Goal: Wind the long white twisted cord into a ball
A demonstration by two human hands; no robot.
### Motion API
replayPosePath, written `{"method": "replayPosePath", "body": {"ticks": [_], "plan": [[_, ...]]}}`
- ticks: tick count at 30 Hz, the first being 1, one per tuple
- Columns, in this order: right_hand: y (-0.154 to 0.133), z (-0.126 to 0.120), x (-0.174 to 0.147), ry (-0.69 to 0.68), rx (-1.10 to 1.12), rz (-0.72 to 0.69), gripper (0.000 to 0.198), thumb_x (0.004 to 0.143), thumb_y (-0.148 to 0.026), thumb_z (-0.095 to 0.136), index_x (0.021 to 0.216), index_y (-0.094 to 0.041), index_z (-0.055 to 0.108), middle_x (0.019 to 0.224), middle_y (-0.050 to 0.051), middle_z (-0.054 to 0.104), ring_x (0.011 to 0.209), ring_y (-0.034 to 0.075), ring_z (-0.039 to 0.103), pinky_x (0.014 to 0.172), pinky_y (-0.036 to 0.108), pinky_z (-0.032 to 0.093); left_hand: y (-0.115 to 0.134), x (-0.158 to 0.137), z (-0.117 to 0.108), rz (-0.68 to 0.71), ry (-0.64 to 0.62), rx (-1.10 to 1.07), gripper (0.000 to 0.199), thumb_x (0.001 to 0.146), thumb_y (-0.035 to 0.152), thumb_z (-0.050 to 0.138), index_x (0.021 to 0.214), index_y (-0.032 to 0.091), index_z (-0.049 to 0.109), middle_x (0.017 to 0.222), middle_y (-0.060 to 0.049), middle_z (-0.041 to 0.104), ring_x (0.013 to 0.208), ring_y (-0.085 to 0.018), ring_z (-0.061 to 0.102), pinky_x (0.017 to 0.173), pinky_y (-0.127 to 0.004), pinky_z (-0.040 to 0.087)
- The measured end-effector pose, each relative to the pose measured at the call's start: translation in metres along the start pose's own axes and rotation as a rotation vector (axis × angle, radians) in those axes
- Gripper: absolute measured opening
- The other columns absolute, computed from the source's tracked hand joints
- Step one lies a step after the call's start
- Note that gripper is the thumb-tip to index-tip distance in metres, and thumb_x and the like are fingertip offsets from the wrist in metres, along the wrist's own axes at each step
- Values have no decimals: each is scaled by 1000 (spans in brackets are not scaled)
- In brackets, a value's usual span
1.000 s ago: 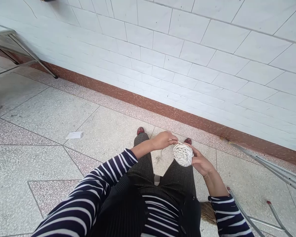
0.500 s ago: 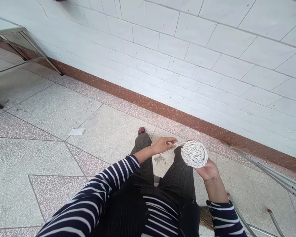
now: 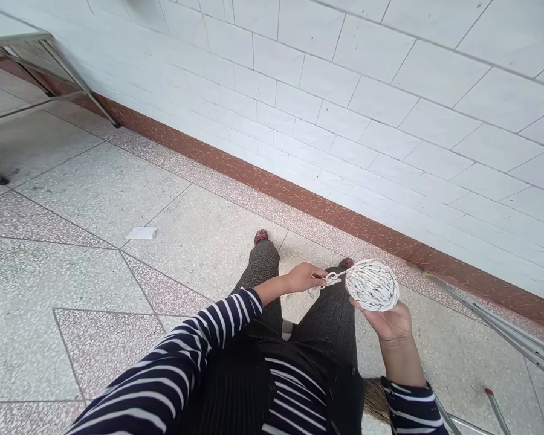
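A flattened oval of white braided cord (image 3: 372, 285), woven in tight rounds, rests in my right hand (image 3: 392, 323), whose fingers lie behind and under it. From its left edge a loose white cord (image 3: 332, 278) runs across to my left hand (image 3: 306, 277). The fingers of that hand are pinched on the bunched, looped cord, just above my right knee. The fingertips of my right hand are mostly hidden by the woven piece.
Metal poles (image 3: 494, 317) lean at the right by the white tiled wall (image 3: 326, 103). A metal-legged table (image 3: 45, 39) stands at the far left. A white flat piece (image 3: 141, 233) lies on the speckled floor. Brown bristles (image 3: 376, 399) show beside my right hip.
My left hand has closed on the cord, which now shows as a looped bunch at its fingertips. My right hand has moved the woven piece slightly to the right.
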State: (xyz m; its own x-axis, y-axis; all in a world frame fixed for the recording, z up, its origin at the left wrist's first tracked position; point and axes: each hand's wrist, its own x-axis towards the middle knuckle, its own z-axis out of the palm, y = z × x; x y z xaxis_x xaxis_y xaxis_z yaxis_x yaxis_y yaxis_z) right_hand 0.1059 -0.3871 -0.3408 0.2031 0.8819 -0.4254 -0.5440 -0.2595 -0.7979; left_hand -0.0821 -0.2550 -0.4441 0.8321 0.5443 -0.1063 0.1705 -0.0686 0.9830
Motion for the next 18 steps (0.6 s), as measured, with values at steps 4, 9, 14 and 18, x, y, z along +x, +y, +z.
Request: {"method": "replayPosePath", "body": {"ticks": [4,9,14,18], "plan": [[0,-19,-3,71,113,-55,77,54,-38,79,128,-37,59,140,7,58,116,40,60,88,60,51,-3,-3,-3,-90,114,-184,24,76,34,72,85,12,74,72,1,65,66,-11,53,64,-20,40],[0,-28,-9,83,213,-178,82,57,-43,81,134,-32,56,137,10,59,107,35,65,73,44,56,-3,-10,-16,-162,247,-391,37,69,47,77,80,11,73,76,-5,69,70,-15,58,65,-25,49],[0,-26,-16,104,265,-188,74,58,-43,82,128,-30,60,127,10,64,101,32,66,65,37,57,0,-13,-40,-128,387,-304,34,75,47,69,70,13,71,75,-5,69,72,-15,60,73,-26,51],[-7,-26,-15,122,286,-216,68,54,-39,83,118,-29,64,127,9,63,102,33,66,63,36,56,9,-14,-60,-77,431,-117,34,81,45,61,72,14,73,72,-2,68,69,-13,57,68,-23,46]]}}
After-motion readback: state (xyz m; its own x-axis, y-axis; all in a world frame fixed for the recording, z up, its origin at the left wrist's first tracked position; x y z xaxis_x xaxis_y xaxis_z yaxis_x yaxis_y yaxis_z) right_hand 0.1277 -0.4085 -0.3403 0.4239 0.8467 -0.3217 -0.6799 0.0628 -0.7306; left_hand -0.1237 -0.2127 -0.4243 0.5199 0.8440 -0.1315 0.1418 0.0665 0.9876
